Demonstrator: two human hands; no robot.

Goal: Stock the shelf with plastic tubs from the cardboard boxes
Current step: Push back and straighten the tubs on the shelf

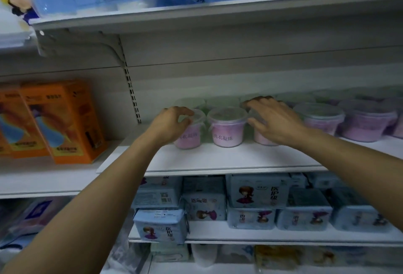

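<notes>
Hands (172, 124) (272, 118) touch two of perhaps five front-row tubs (227, 129).

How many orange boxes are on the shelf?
2: one orange box stands in front; a second sits left of it, cut off by the frame edge. More may be hidden.

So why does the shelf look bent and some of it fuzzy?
Head view: the wide-angle lens bows the shelf edge and the shelf above; the light is dim and bluish; the middle tub shows a fairly crisp label, while the orange boxes at the left and the purple tubs at the right smear toward the frame edges.
</notes>
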